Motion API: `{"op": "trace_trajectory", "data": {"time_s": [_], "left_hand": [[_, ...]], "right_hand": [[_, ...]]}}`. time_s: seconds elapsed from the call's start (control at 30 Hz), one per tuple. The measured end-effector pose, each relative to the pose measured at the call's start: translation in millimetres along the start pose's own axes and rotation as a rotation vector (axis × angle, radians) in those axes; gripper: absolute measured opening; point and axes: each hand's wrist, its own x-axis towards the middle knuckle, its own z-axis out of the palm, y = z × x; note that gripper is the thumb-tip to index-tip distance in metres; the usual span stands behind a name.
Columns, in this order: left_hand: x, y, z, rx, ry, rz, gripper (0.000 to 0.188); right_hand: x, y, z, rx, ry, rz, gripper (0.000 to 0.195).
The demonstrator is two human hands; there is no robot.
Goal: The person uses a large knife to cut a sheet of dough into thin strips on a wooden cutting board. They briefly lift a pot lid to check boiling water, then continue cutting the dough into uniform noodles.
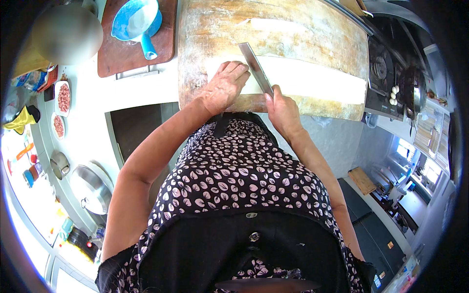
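My right hand (285, 111) grips the near end of a knife (256, 69), whose broad metal blade points away and to the left. Under and beside the blade lies a long, flat white sheet of dough (315, 78) on a floured wooden board (216, 22). My left hand (227, 84) rests on the left end of the dough, fingers bent close to the blade and holding no tool. Farther back on the board is a smaller white strip (276, 25), probably dough too.
A blue scoop (149, 45) with white powder sits on a brown cutting board (106, 60) at the back left. Plates of chopped meat (63, 98) stand farther left, near a metal basin (91, 188). The stove (383, 95) adjoins the board's right side, with several eggs (393, 96) on it.
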Motion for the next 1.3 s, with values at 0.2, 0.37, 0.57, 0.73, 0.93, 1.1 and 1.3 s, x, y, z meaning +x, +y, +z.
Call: {"op": "trace_trajectory", "data": {"time_s": [0.2,0.37,0.57,0.73,0.93,1.1,1.3], "left_hand": [[-4.6,-1.5,0.4,0.014,-0.003,-0.015,0.035],[-4.3,2.3,-6.5,0.018,-0.003,0.011,0.039],[-7.8,-1.1,-13.8,0.042,-0.029,0.001,0.043],[-10.4,-4.0,-10.6,0.056,-0.028,-0.005,0.042],[-9.2,-2.4,-10.9,0.04,-0.012,0.002,0.039],[-9.3,-3.1,-10.8,0.003,0.038,-0.014,0.036],[-14.1,-8.9,-7.4,0.014,0.024,-0.01,0.034]], "right_hand": [[5.1,-32.4,-26.2,-0.078,-0.128,0.065,0.024],[8.0,-19.4,-0.9,-0.097,-0.084,0.08,0.024],[1.8,-8.4,-0.9,-0.026,-0.051,0.041,0.027],[1.4,-37.0,-24.0,-0.063,-0.117,0.058,0.024],[12.8,-29.9,-4.0,-0.088,-0.096,0.077,0.024],[2.7,-13.5,4.6,-0.015,-0.005,-0.004,0.026],[4.5,-41.2,-17.5,-0.079,-0.118,0.053,0.025]]}}
